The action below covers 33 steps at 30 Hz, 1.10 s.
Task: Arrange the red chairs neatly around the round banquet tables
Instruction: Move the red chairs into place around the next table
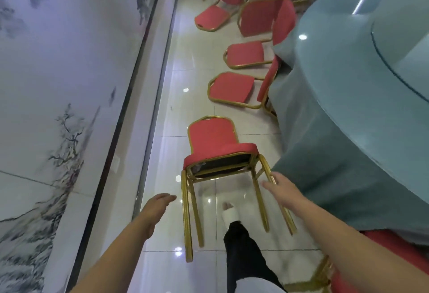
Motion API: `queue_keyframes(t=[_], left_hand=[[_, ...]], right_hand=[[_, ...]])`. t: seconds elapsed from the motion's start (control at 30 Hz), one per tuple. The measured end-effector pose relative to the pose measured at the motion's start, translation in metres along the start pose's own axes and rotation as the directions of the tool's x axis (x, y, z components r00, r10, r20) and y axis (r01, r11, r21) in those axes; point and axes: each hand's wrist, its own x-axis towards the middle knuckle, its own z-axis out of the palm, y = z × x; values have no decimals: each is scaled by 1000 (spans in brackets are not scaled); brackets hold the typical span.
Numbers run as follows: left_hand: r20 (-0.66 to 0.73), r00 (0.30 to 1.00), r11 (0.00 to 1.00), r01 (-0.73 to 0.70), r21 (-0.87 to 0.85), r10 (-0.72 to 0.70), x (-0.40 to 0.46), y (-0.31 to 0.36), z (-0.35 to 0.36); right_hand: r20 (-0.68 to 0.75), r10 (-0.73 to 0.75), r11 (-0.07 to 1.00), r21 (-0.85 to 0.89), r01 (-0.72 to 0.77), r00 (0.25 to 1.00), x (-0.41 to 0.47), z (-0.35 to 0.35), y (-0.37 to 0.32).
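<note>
Red chair (212, 138) lies tipped, hands (282, 189) open beside it

A chair (218, 151) lies tipped on the floor (197, 97) between the wall (69, 60) on the left and the round table (362, 88) on the right; three more chairs (234, 88) line the table's edge beyond it.

Glossy pale tile floor (199, 97) w/ ceiling-light glare spots. Left of floor: big wall mural (58, 65), misty ink trees & mtns, dark trim strip (130, 97) btwn mural & floor.
</note>
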Motion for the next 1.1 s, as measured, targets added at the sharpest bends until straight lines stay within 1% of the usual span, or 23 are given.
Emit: queue_keyframes(t=[0.13, 0.27, 0.33, 0.4, 0.43, 0.47, 0.5, 0.53, 0.57, 0.6, 0.63, 0.7, 0.77, 0.83, 0.9, 0.97, 1.03, 1.1], left_hand=[[-12, 986, 985, 166, -41, -167, 72, 45, 14], [-17, 969, 967, 244, -78, -246, 152, 77, 30], [-25, 953, 950, 299, -93, -302, 193, 84, 38], [-19, 936, 932, 350, -93, -353, 230, 87, 44], [-11, 931, 928, 363, -87, -365, 248, 88, 47], [-2, 927, 923, 373, -89, -375, 266, 89, 51], [8, 923, 919, 383, -94, -384, 281, 89, 53], [16, 914, 909, 404, -101, -405, 296, 88, 55], [18, 903, 897, 429, -105, -429, 310, 88, 57], [25, 882, 875, 471, -110, -471, 321, 88, 58], [36, 854, 847, 519, -111, -519, 331, 91, 61], [43, 790, 783, 612, -109, -611, 345, 96, 65], [47, 753, 740, 655, -152, -657, 354, 103, 71], [60, 745, 719, 659, -220, -665, 362, 106, 73], [80, 744, 701, 655, -282, -663, 365, 105, 74], [80, 761, 688, 621, -375, -644, 366, 99, 73], [90, 775, 654, 584, -481, -625, 366, 91, 75], [97, 808, 637, 526, -563, -582, 363, 82, 76]], right_hand=[[55, 132, 991, 0, -132, 990, 98, -19, -29], [104, 241, 968, 41, -246, 965, 192, -20, -45], [104, 306, 947, 68, -314, 946, 242, -13, -44], [99, 355, 927, 95, -364, 930, 310, -1, -18], [103, 386, 910, 120, -397, 917, 359, 10, 17], [95, 429, 888, 141, -439, 898, 388, 18, 27], [134, 474, 855, 166, -492, 870, 402, 22, 19], [193, 503, 817, 210, -537, 842, 410, 27, 7], [234, 540, 783, 213, -584, 809, 413, 30, -10], [273, 554, 770, 192, -609, 787, 416, 31, -22], [293, 564, 776, 134, -617, 772, 425, 33, -25], [290, 603, 760, 73, -645, 743, 439, 30, -25], [299, 640, 724, 75, -686, 708, 444, 26, -29], [319, 687, 675, 54, -736, 653, 450, 27, -27], [318, 708, 643, 76, -762, 630, 450, 29, -27], [322, 695, 634, 145, -759, 642, 450, 32, -22], [332, 680, 618, 220, -755, 654, 447, 33, -18], [328, 663, 603, 300, -739, 674, 443, 36, -13]])
